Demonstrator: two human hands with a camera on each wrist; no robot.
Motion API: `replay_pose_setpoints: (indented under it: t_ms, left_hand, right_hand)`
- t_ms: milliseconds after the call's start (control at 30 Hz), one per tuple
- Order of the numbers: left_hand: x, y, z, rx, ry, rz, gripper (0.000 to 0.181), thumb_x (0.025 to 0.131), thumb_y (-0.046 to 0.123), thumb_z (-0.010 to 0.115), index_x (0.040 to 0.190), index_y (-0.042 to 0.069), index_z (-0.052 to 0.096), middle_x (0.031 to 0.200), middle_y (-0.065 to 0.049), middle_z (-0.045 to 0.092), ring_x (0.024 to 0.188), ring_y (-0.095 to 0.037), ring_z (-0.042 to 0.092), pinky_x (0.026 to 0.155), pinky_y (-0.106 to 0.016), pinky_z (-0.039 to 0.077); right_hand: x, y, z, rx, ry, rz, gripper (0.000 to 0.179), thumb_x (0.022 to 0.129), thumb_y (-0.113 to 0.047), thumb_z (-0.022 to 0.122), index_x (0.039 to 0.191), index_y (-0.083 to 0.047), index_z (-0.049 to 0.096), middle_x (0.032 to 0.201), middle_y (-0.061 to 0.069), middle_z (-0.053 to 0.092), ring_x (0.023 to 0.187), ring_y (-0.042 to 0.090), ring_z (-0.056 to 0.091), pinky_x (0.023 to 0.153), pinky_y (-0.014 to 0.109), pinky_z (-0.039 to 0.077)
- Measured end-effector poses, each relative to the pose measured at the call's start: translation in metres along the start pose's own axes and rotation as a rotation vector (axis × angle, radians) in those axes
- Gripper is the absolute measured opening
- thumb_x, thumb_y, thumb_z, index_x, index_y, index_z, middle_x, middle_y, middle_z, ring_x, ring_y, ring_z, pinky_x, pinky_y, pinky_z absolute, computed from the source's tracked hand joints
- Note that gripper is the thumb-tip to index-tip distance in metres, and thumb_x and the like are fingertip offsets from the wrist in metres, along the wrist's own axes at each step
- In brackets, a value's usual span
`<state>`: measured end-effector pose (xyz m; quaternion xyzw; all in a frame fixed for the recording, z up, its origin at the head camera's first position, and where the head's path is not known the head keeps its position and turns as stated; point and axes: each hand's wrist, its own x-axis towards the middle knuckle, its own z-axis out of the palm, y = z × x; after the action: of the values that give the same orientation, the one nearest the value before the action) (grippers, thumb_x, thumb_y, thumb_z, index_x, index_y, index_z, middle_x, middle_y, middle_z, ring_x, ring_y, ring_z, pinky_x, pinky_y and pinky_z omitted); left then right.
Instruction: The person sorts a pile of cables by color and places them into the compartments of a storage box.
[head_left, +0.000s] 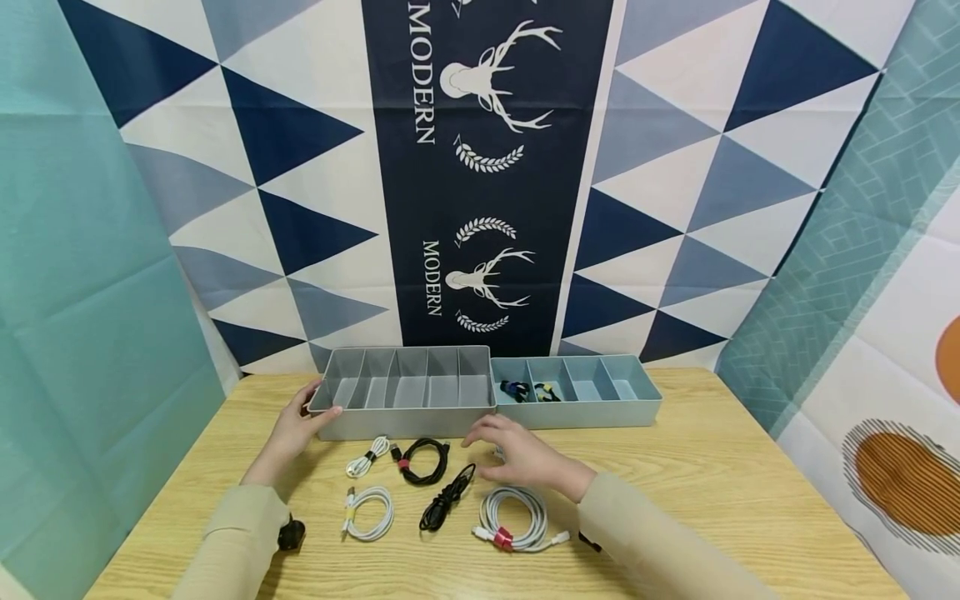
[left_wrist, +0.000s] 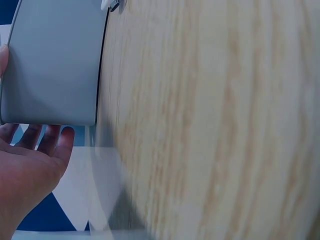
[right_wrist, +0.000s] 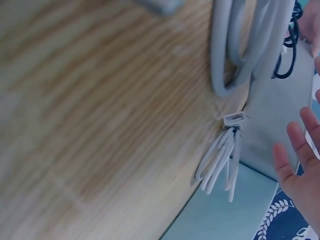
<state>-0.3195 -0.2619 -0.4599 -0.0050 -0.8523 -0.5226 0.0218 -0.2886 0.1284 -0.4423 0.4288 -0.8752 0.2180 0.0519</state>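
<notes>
My left hand (head_left: 291, 429) grips the left end of a grey divided box (head_left: 405, 422), its thumb at the front and its fingers round the end. The left wrist view shows the fingers against the end of that grey box (left_wrist: 55, 65). My right hand (head_left: 521, 452) hovers with loosely bent fingers over a small white bundled cable (right_wrist: 222, 157), mostly hidden in the head view, and holds nothing. Near it lie a black bundled cable (head_left: 447, 498) and a thick white coiled cable with a red tie (head_left: 534, 518).
A blue-grey divided box (head_left: 585, 415) adjoins the grey one; bundled cables (head_left: 515, 389) sit in its two left compartments. More cables lie in front: a small white one (head_left: 367, 457), a black coil with red tie (head_left: 446, 462) and a white coil with yellow tie (head_left: 388, 512).
</notes>
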Motion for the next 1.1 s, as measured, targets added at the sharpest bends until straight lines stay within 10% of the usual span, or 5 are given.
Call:
replay_pose_setpoints:
  t_ms: [1100]
  left_hand:
    - [-0.001, 0.002, -0.001, -0.029, -0.006, -0.011, 0.081, 0.092, 0.029, 0.063, 0.152, 0.011, 0.013, 0.153, -0.023, 0.020, 0.134, -0.042, 0.028, 0.104, -0.053, 0.033]
  right_hand:
    - [0.014, 0.016, 0.016, -0.104, -0.163, -0.175, 0.014, 0.083, -0.021, 0.072, 0.097, -0.022, 0.069, 0.095, -0.013, 0.064, 0.086, 0.001, 0.053, 0.076, 0.015, 0.045]
